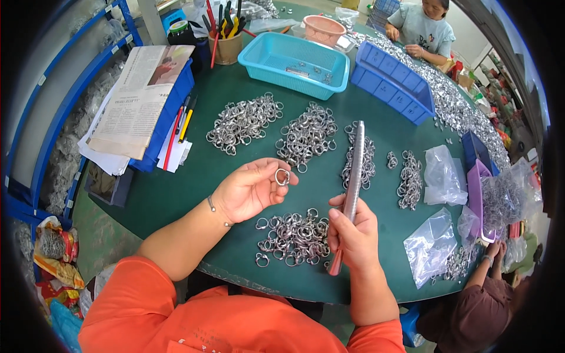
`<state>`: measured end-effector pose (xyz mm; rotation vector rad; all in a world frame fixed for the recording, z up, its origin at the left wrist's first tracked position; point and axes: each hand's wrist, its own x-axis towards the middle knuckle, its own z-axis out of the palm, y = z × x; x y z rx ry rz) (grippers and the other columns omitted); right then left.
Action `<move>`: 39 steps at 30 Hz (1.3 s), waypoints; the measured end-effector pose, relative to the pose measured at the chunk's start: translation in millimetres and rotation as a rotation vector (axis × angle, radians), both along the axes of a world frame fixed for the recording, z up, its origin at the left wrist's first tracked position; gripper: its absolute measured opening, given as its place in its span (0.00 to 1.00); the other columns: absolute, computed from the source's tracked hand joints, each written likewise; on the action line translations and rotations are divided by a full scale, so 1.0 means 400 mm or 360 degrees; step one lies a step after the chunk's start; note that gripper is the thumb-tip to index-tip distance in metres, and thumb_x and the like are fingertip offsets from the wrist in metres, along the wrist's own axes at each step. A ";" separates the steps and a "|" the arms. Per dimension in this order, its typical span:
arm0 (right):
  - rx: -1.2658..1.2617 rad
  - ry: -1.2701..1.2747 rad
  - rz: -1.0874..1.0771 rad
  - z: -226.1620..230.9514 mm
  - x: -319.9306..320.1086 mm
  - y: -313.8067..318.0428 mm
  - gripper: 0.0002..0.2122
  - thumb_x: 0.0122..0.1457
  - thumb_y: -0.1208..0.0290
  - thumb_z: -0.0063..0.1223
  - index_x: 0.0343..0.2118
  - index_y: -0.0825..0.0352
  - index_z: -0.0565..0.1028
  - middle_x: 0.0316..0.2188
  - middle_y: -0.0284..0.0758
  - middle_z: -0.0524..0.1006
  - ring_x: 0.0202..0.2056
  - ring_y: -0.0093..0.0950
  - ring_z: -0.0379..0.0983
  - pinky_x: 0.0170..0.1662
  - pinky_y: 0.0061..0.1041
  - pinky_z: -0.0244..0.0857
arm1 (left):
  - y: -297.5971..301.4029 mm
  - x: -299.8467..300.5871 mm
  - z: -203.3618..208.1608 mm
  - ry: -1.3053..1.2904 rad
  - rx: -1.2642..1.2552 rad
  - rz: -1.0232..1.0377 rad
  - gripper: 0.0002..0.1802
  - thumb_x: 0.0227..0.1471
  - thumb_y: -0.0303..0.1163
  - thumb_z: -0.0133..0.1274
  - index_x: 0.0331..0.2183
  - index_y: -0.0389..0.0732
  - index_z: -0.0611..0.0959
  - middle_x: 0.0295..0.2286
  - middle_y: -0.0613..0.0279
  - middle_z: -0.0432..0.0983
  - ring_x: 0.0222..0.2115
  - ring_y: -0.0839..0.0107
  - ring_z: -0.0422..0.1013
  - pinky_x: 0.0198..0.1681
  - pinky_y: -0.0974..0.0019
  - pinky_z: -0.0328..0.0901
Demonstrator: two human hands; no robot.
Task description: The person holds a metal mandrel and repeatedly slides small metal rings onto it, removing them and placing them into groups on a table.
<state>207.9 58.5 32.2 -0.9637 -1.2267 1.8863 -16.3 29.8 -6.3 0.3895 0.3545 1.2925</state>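
Observation:
My left hand [252, 187] pinches a silver finger ring [282, 176] between thumb and fingers, palm turned up. In my right hand [354, 230] is a ring mandrel [355, 170], a long tapered metal rod held nearly upright, with a reddish lower end. The ring and the mandrel are apart. Below my left hand lies a ring pile [294, 238] near the table edge. Beyond my hands sit further piles of rings [246, 122], [307, 134], and another ring pile [364, 162] is partly hidden behind the mandrel. Smaller ring clusters [410, 179] lie to the right.
A turquoise basket [265, 67] and a blue bin [391, 85] stand at the back. Newspaper [136, 97] covers a blue tray at left, beside a tool cup [226, 48]. Plastic bags [431, 244] and a purple basket [479, 188] are right. Co-workers [425, 32], [471, 312] sit around the table.

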 end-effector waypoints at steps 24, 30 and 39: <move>0.0216 -0.0045 0.0118 -0.029 -0.008 -0.010 0.17 0.48 0.85 0.53 0.41 0.70 0.64 0.29 0.35 0.73 0.20 0.13 0.67 0.19 0.11 0.61 | -0.052 0.122 0.020 0.0994 -0.0135 0.0154 0.06 0.51 0.26 0.49 0.30 0.33 0.73 0.26 0.56 0.74 0.25 0.71 0.73 0.28 0.71 0.71; 0.0221 -0.0012 0.0082 -0.021 -0.006 -0.002 0.15 0.48 0.85 0.52 0.40 0.70 0.65 0.30 0.35 0.73 0.22 0.14 0.68 0.21 0.11 0.62 | -0.049 0.109 0.015 0.0849 -0.0066 0.0156 0.08 0.52 0.27 0.48 0.33 0.31 0.74 0.30 0.55 0.74 0.30 0.68 0.74 0.33 0.69 0.72; 0.0362 0.0087 0.0052 -0.029 -0.007 -0.001 0.14 0.49 0.86 0.52 0.39 0.71 0.65 0.31 0.36 0.73 0.28 0.17 0.70 0.29 0.14 0.65 | -0.049 0.103 0.020 0.0945 0.0152 0.0116 0.06 0.46 0.18 0.51 0.32 0.31 0.76 0.37 0.51 0.71 0.35 0.67 0.72 0.38 0.68 0.70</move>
